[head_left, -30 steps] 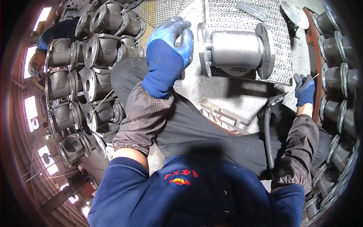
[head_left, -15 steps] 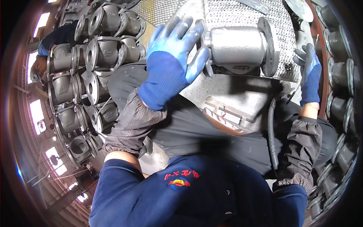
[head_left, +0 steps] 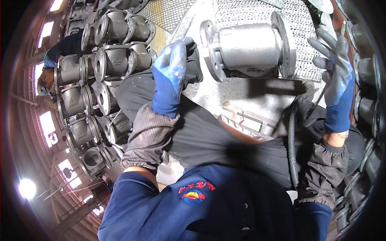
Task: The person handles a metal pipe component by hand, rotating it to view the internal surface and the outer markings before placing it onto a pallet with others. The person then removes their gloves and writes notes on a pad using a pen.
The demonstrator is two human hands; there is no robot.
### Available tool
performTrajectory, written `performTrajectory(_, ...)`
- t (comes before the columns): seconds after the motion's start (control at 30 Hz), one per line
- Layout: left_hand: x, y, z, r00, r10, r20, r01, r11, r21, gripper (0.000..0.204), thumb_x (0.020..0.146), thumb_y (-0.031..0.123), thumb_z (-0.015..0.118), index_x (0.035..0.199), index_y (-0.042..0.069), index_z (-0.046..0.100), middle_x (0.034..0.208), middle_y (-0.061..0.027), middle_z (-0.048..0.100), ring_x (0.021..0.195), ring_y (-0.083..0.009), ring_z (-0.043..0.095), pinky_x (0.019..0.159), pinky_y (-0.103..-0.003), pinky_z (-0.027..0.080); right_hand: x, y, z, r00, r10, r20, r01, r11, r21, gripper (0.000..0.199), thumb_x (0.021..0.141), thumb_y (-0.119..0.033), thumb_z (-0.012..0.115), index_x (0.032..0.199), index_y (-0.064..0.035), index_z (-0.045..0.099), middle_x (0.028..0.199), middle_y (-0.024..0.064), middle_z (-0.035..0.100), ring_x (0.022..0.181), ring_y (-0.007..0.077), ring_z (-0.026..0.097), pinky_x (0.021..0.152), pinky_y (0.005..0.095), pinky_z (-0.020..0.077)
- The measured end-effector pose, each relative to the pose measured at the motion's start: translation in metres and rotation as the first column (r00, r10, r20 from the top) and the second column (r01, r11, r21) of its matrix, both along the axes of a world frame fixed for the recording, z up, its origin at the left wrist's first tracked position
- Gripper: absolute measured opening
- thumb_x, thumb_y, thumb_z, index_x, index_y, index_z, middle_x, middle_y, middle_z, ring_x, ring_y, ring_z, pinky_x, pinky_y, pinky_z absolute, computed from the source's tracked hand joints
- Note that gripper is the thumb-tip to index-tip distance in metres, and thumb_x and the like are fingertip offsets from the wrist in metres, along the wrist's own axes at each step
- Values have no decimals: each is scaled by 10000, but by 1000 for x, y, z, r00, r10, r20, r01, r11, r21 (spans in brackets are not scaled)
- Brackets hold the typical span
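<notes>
A silver-grey flanged valve body (head_left: 250,46) lies on its side, one round flange at each end. My left hand (head_left: 171,66), in a blue glove with a grey-white coated palm, is raised left of its near-left flange, apart from it. Its fingers look curled in, and whatever they may hold is hidden. Dark creased cloth or another black thing shows right beside those fingers. My right hand (head_left: 333,66), gloved alike, is raised to the right of the casting with fingers spread and touches no part of it.
Rough metal mesh (head_left: 307,60) lies under and behind the casting. A black ribbed hose (head_left: 292,148) runs up to a dark tool (head_left: 311,106) near my right wrist. Similar castings are stacked at left (head_left: 114,62) and right (head_left: 366,72). Another person (head_left: 66,52) bends at far left.
My left hand has come off the casting's left flange and moved left, its fingers curling. My right hand has turned and its fingers have spread.
</notes>
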State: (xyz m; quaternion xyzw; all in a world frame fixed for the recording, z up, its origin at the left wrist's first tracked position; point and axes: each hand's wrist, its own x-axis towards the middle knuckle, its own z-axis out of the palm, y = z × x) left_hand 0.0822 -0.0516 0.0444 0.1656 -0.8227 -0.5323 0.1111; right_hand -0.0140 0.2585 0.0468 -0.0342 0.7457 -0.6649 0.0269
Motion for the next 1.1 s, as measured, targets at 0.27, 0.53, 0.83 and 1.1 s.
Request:
performTrajectory(0.27,-22,25,-49,961,-140,239,-88,664,742,597,927,518,346,1271,33,402,1055,-149,564,843,-228,584,689,-353,526,3,-43,-90,990,-126,-70,126,992,-11,328,948,-239,441,1143,-14,579,1051,75,618,968,150,562,873,251,410)
performTrajectory(0.53,-37,36,-30,990,19,141,-118,668,735,530,917,469,405,1235,47,450,1132,-137,548,952,-246,577,805,-378,506,-16,-41,-75,909,77,-410,206,772,602,277,862,-38,401,1065,47,569,1034,241,600,968,334,596,854,341,477)
performTrajectory(0.83,-38,33,-35,993,-119,-8,79,606,792,447,899,370,486,1197,36,488,1144,-127,557,1042,-247,553,899,-394,459,-7,-49,-33,990,80,113,-109,953,283,365,894,-26,413,1254,33,417,1137,239,559,1059,339,551,911,353,430)
performTrajectory(1.1,-46,22,-54,994,-68,-84,108,681,724,369,898,339,494,1081,26,558,1059,-110,592,963,-219,580,862,-363,474,-1,-18,9,945,88,-316,53,910,411,337,910,-192,404,1183,-47,539,960,96,632,802,132,604,603,229,460)
